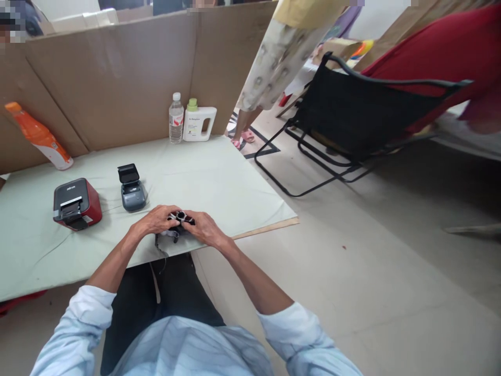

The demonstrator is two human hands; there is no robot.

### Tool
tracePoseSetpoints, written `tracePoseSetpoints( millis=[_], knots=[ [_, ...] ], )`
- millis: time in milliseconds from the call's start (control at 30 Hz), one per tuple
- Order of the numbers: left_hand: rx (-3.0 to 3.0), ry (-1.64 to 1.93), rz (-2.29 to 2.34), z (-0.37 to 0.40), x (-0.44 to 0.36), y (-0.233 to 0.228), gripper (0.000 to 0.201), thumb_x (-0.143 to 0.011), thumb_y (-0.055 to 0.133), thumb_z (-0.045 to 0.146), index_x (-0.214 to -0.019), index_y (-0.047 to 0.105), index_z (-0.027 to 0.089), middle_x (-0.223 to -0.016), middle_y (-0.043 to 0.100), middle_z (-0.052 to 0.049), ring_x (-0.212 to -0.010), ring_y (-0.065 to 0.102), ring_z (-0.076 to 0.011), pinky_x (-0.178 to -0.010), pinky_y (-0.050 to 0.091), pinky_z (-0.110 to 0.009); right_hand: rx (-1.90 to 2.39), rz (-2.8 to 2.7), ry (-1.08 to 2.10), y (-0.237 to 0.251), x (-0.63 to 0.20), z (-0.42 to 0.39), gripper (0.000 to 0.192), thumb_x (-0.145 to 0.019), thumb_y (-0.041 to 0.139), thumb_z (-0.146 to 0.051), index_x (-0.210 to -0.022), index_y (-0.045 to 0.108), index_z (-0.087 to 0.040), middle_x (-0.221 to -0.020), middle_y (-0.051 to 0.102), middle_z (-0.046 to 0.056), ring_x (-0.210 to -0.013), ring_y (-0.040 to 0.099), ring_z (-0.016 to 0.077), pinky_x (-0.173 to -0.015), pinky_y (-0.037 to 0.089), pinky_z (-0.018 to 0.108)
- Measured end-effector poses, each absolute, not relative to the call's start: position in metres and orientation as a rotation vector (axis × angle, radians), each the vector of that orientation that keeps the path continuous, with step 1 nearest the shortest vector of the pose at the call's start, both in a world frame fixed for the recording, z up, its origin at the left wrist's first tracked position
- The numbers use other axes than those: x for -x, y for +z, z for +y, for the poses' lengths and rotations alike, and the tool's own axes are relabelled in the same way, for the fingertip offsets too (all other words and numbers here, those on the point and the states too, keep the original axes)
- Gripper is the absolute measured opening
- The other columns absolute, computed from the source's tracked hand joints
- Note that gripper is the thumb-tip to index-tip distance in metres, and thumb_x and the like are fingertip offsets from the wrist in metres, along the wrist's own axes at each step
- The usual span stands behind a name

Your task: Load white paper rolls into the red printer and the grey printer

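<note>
Both my hands hold a small black and silver device (179, 218) with a thin cord (160, 250) hanging from it, at the near edge of the table (219, 183). My left hand (156, 219) grips its left side. My right hand (204, 226) grips its right side. Most of the device is hidden by my fingers. A grey label printer (132, 189) with its lid up stands just beyond my left hand. A red and black printer (76, 204) sits further left.
A water bottle (176, 119) and a white detergent jug (199, 122) stand at the table's far edge against a cardboard wall (117, 73). An orange bottle (39, 137) leans at left. A black folding chair (352, 115) and another person (282, 57) are at right.
</note>
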State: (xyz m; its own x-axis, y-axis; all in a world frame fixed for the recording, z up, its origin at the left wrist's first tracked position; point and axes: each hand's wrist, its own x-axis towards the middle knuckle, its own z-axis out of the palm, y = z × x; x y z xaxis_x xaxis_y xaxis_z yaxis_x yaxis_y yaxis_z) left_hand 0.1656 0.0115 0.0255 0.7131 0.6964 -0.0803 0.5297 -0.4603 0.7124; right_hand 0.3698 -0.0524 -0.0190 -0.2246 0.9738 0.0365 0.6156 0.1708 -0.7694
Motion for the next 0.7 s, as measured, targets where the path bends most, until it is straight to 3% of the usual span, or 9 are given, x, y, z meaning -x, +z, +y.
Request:
tracePoseSetpoints(
  millis=[200,333,433,567,700],
  knots=[
    [-2.139,0.314,0.995,0.007,-0.15,0.026,0.035,-0.083,0.062,0.025,-0.113,0.079,0.02,-0.1,0.08,-0.006,-0.091,0.07,-0.0247,-0.085,0.054,-0.032,1.38,-1.904,0.906,-0.016,-0.338,-0.055,0.027,-0.094,0.055,-0.025,-0.115,0.073,-0.02,-0.094,0.077,0.005,-0.08,0.067,0.02,-0.073,0.046,0.028],
    [-2.065,0.423,1.127,0.008,-0.122,0.031,0.046,-0.084,0.064,0.035,-0.125,0.076,0.017,-0.122,0.077,-0.012,-0.11,0.07,-0.0309,-0.087,0.057,-0.035,1.297,-1.898,0.952,-0.023,-0.335,-0.053,0.032,-0.093,0.058,-0.027,-0.122,0.07,-0.019,-0.104,0.077,0.006,-0.091,0.068,0.021,-0.083,0.05,0.03],
    [-2.003,0.47,1.223,0.0,-0.098,0.034,0.054,-0.082,0.063,0.03,-0.134,0.072,0.018,-0.131,0.074,-0.012,-0.115,0.068,-0.032,-0.086,0.057,-0.036,1.287,-1.857,0.966,-0.03,-0.34,-0.053,0.041,-0.093,0.061,-0.031,-0.131,0.067,-0.017,-0.112,0.076,0.01,-0.095,0.069,0.0222,-0.091,0.052,0.034],
    [-1.985,0.411,1.232,-0.019,-0.087,0.03,0.062,-0.071,0.065,0.02,-0.133,0.072,0.022,-0.13,0.074,-0.009,-0.11,0.07,-0.0307,-0.082,0.057,-0.034,1.301,-1.809,1.005,-0.035,-0.346,-0.058,0.043,-0.094,0.064,-0.035,-0.133,0.067,-0.018,-0.111,0.076,0.01,-0.097,0.071,0.0226,-0.089,0.055,0.036],
    [-2.08,0.451,1.26,-0.035,-0.096,0.022,0.049,-0.071,0.064,0.018,-0.118,0.077,0.023,-0.116,0.078,-0.007,-0.103,0.071,-0.0293,-0.091,0.055,-0.037,1.313,-1.792,0.995,-0.034,-0.349,-0.063,0.041,-0.095,0.064,-0.037,-0.132,0.068,-0.02,-0.114,0.075,0.01,-0.103,0.071,0.0232,-0.092,0.055,0.037]
  ],
)
